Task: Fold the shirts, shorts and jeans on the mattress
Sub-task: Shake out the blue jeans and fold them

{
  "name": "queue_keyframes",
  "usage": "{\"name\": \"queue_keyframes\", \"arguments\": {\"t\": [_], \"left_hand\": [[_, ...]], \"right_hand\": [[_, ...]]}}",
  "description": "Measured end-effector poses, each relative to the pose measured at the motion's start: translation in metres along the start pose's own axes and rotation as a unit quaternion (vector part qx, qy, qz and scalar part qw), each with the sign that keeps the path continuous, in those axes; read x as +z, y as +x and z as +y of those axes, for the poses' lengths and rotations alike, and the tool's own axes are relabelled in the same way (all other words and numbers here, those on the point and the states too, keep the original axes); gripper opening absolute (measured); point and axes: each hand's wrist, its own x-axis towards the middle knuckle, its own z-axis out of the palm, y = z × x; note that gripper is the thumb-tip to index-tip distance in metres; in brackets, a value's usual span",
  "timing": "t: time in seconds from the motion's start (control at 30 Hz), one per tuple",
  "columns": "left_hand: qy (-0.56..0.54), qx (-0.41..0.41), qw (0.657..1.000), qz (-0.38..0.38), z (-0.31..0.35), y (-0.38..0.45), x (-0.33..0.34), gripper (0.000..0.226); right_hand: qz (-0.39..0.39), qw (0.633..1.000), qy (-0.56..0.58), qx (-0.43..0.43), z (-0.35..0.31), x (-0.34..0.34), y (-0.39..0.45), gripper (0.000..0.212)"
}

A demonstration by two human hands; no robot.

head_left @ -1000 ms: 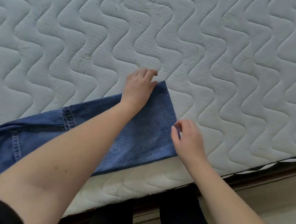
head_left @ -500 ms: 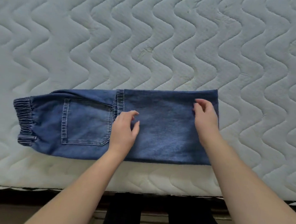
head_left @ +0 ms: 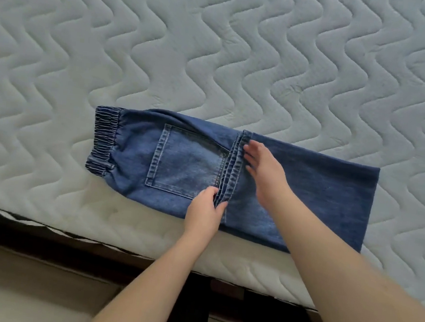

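Observation:
A pair of blue jeans (head_left: pixel 320 186) lies folded lengthwise near the front edge of the white quilted mattress (head_left: pixel 216 57), elastic waistband to the left and a back pocket facing up. The leg hems are doubled back and lie stacked beside the pocket. My left hand (head_left: pixel 205 212) pinches the near end of those stacked hems between thumb and fingers. My right hand (head_left: pixel 263 173) rests flat on the denim just right of the hems, fingers straight and spread.
The mattress front edge (head_left: pixel 146 242) runs across the lower view, with a dark bed frame and pale floor (head_left: pixel 24 293) below it. My dark-trousered legs (head_left: pixel 191 312) stand against the bed. Quilted surface stretches behind and right of the jeans.
My right hand has slid left from the folded right end to the hems in the middle. My left hand has dropped to the near end of the hems and pinched them.

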Motion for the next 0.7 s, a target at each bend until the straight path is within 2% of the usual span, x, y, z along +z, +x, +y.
{"name": "queue_keyframes", "arguments": {"t": [0.1,0.2,0.3,0.47,0.5,0.57,0.63,0.7], "left_hand": [[-0.043,0.02,0.999,0.018,-0.005,-0.003,-0.008,0.031],[-0.066,0.066,0.991,0.093,-0.023,0.003,-0.035,0.029],[-0.021,0.1,0.981,0.164,-0.052,0.017,-0.076,0.029],[0.08,0.124,0.95,0.274,-0.095,0.057,-0.14,0.036],[0.094,0.106,0.947,0.288,-0.104,0.067,-0.151,0.04],[0.08,0.014,0.955,0.286,-0.12,0.087,-0.171,0.053],[0.01,-0.096,0.963,0.252,-0.13,0.103,-0.186,0.067],[-0.016,-0.134,0.972,0.193,-0.14,0.117,-0.197,0.072]], "right_hand": [[0.01,1.0,-0.003,0.014,0.0,0.008,0.002,0.033],[0.023,0.999,-0.048,0.011,0.0,0.016,0.003,0.031],[0.052,0.996,-0.07,0.008,-0.002,0.022,0.01,0.032],[0.022,0.99,-0.132,0.041,-0.001,0.028,0.023,0.043],[0.027,0.99,-0.134,0.043,-0.001,0.028,0.025,0.042],[0.037,0.991,-0.125,0.041,-0.001,0.029,0.029,0.039],[0.046,0.991,-0.121,0.041,0.0,0.029,0.03,0.037],[0.056,0.99,-0.124,0.043,0.001,0.03,0.03,0.029]]}}
